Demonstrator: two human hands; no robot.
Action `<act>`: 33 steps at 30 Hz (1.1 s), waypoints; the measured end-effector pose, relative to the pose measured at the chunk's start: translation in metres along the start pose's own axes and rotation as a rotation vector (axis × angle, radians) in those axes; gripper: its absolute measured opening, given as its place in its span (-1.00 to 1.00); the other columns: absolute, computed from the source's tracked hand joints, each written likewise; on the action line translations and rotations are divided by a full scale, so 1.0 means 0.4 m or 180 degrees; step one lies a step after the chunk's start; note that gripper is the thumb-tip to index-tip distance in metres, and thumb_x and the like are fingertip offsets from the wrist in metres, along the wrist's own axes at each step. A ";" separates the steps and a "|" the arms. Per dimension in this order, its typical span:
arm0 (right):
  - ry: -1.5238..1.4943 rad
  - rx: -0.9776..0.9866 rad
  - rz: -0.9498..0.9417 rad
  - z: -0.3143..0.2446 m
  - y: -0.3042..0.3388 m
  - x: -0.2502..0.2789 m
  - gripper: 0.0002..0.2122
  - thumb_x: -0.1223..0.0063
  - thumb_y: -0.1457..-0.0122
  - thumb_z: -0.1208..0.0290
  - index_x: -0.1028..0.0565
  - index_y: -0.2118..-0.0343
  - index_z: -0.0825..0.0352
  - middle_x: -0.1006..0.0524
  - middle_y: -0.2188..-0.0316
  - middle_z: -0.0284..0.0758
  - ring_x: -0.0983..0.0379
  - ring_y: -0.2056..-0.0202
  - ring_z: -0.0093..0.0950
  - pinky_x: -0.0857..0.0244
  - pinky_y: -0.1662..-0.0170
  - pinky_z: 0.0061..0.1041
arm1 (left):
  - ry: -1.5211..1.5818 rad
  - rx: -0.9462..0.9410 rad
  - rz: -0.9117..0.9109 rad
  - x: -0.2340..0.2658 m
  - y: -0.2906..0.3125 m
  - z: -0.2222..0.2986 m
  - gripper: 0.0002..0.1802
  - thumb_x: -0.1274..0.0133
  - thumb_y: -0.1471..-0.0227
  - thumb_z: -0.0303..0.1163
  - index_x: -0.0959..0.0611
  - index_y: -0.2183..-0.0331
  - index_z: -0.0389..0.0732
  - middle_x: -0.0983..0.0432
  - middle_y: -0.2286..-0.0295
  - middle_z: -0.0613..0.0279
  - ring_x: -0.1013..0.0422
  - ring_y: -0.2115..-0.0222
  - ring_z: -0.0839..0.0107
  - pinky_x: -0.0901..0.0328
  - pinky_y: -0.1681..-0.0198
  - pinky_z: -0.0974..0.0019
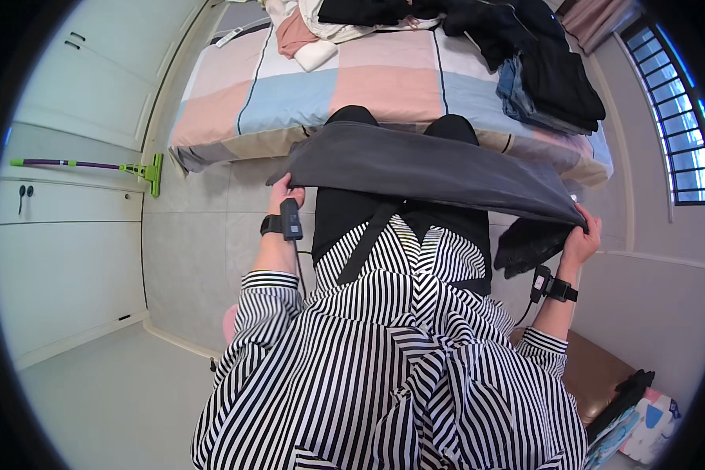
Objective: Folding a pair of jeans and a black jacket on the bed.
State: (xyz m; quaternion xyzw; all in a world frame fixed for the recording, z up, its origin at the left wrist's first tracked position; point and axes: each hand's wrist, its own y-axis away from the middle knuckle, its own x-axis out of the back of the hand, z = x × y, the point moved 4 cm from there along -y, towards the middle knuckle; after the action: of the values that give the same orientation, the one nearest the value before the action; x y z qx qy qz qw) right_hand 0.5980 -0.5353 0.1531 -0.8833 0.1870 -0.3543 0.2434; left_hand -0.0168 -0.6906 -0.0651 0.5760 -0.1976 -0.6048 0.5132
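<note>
A long dark grey garment [415, 164], probably trousers folded lengthwise, stretches across my lap and knees. Its left end is pinched in my left hand [288, 190]. My right hand [585, 235] grips the other end, farther right and a little nearer to me. Below that right end hangs a black, soft-looking piece of cloth [529, 244]; whether it belongs to the same garment I cannot tell. Each wrist wears a black strap with a small box, and a cable runs from it.
Ahead stands a bed [384, 74] with a pink, blue and white checked cover. A stack of dark folded clothes [560, 90] lies at its right, loose clothes [313, 31] at the back. White cabinets [70, 258] and a green mop [150, 171] are left; a barred window [674, 117] is right.
</note>
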 end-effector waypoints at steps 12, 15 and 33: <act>0.0165 -0.0065 0.0012 0.017 -0.004 0.012 -0.48 0.25 0.30 0.77 -0.66 0.29 0.24 -0.39 0.48 -0.36 -0.39 0.33 -0.46 -0.26 0.13 -0.59 | -0.0958 -0.0942 -0.0779 -0.004 -0.052 0.071 -0.72 0.00 -0.03 -0.66 -0.50 0.17 -0.19 -0.50 0.23 0.18 -0.47 0.21 0.27 -0.41 0.10 0.24; 0.0110 -0.0034 -0.0066 0.019 -0.012 -0.001 -0.48 0.25 0.29 0.77 -0.66 0.29 0.24 -0.41 0.47 -0.35 -0.41 0.32 -0.45 -0.27 0.12 -0.57 | -0.0636 -0.0748 -0.0933 0.017 -0.055 0.116 -0.74 -0.02 -0.05 -0.59 -0.50 0.17 -0.18 -0.51 0.22 0.17 -0.47 0.19 0.24 -0.41 0.08 0.22; 0.0275 -0.0021 -0.0052 0.017 -0.031 0.006 -0.51 0.24 0.26 0.76 -0.66 0.30 0.20 -0.37 0.51 -0.32 -0.40 0.37 -0.39 -0.29 0.17 -0.55 | -0.1553 -0.0188 -0.0954 -0.044 -0.240 0.121 -0.89 0.08 -0.03 -0.46 -0.41 0.50 -0.26 -0.44 0.57 0.15 -0.43 0.61 0.27 -0.39 0.54 0.32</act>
State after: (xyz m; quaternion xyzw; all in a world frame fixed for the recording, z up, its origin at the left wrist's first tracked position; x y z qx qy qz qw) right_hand 0.6065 -0.5244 0.1567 -0.8695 0.1912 -0.3935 0.2293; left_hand -0.1013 -0.6547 -0.1234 0.4210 -0.2102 -0.8001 0.3720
